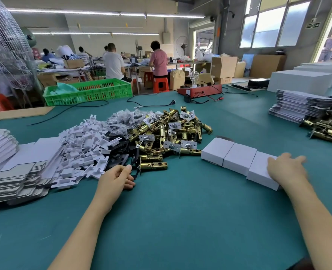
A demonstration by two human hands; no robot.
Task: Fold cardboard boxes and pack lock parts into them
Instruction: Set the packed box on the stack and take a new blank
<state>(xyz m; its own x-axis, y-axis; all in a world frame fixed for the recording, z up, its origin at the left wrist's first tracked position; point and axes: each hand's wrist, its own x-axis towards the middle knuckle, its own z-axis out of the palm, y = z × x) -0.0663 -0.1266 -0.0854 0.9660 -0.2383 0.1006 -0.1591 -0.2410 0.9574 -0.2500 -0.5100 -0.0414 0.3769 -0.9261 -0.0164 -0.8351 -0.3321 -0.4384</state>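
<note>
Three white folded boxes (239, 160) stand closed in a touching row at the right of the green bench (180, 211), so by the look of them three are made up, though whether parts are inside cannot be seen. The right hand (285, 168) lies flat on top of the nearest box, fingers straight and spread (slightly blurred), gripping nothing. The left hand (115, 177) rests at the near edge of the parts heap, fingers loosely curled and touching a black plate (135, 166); whether it has actually pinched the plate is hard to tell.

A great deal is left, as I judge it. The heap of brass latch bodies (173, 133) is large, and beside it on the left lie white plastic inserts (83, 149) and small clear bags of fittings (126, 119). At the near left a tall stack of flat box blanks (23, 172) waits to be folded.

At the far right sit another stack of flat blanks (297, 106) and a second heap of latches (328, 123). Farther back on the bench are a green plastic crate (95, 90), a red tester box with a bulb (200, 89) and loose black cables. Beyond, the room is a workshop: several people sit at far benches among cartons, under strip lights, with big windows on the right.
</note>
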